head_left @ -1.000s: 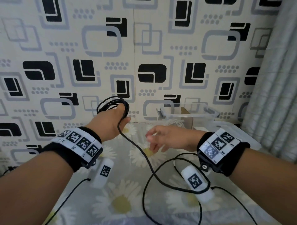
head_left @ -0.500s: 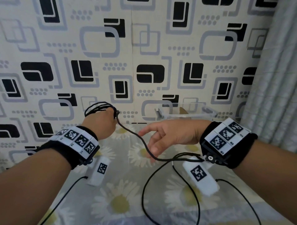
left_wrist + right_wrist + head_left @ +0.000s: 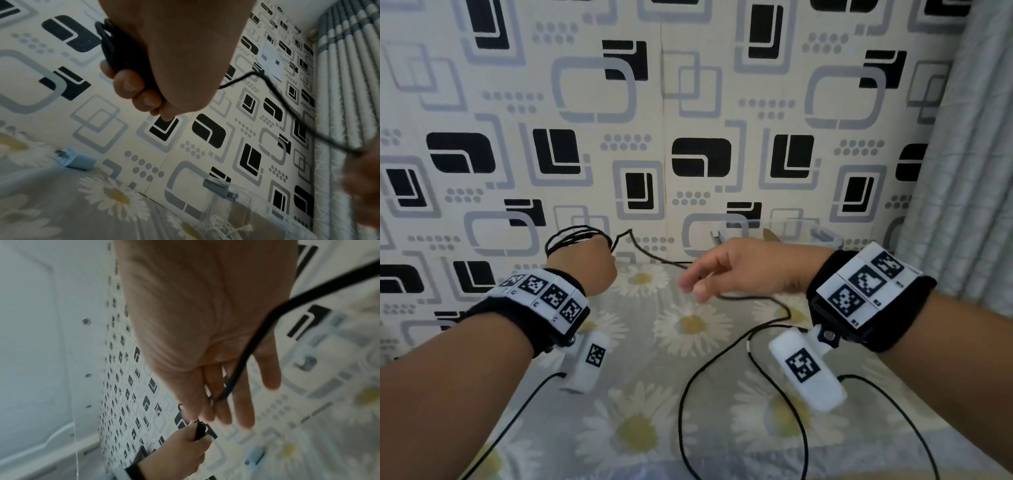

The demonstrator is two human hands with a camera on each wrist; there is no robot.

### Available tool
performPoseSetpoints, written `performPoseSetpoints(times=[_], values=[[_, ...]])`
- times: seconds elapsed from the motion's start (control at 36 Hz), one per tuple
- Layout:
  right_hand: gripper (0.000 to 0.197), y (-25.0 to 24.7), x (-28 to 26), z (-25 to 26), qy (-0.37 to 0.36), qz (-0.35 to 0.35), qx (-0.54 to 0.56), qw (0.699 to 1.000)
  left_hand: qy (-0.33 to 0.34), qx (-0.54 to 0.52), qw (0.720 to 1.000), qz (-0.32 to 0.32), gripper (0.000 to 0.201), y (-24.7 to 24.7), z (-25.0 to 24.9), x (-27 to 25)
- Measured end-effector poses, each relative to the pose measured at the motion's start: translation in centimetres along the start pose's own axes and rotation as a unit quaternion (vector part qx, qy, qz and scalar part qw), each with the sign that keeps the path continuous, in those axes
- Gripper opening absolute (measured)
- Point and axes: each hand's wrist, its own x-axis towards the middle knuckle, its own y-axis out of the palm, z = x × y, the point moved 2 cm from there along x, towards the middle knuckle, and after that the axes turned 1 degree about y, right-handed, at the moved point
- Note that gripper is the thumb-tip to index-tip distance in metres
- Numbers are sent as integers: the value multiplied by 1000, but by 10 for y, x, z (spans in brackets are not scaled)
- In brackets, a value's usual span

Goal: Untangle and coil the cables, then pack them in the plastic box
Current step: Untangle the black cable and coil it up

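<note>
Coiling half done, nothing black in the box yet

The left hand was clamped on the bunched loops of the black cable, held up left of the plastic box. From that grip the free run slanted down and rightward, its long axis crossing to the right hand, fingers straight and apart, cable running between them. Plenty of slack lay nearer than the box on the daisy cloth; a white cable seemingly sat inside already.
</note>
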Motion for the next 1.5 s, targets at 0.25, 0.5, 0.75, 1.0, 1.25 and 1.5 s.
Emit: performPoseSetpoints(times=[0.25, 0.5, 0.75, 1.0, 1.25, 1.5], values=[[42, -17, 22, -32, 150, -255, -308, 905, 127, -207, 967, 81, 37, -13, -27, -18], [41, 15, 42, -32, -44, -454, -89, 885, 86, -460, 871, 151, 31, -22, -55, -26], [14, 6, 44, -16, -200, -454, 39, 868, 111, -564, 786, 228, 32, -29, -59, -39], [5, -9, 48, -41, -90, -421, 114, 895, 114, -708, 641, 274, 27, -40, -58, -46], [12, 5, 52, -42, -77, -354, 128, 923, 93, -796, 527, 282, 27, -44, -61, -46], [15, 27, 58, -41, -77, -272, 185, 941, 76, -851, 445, 269, 34, -40, -66, -45]])
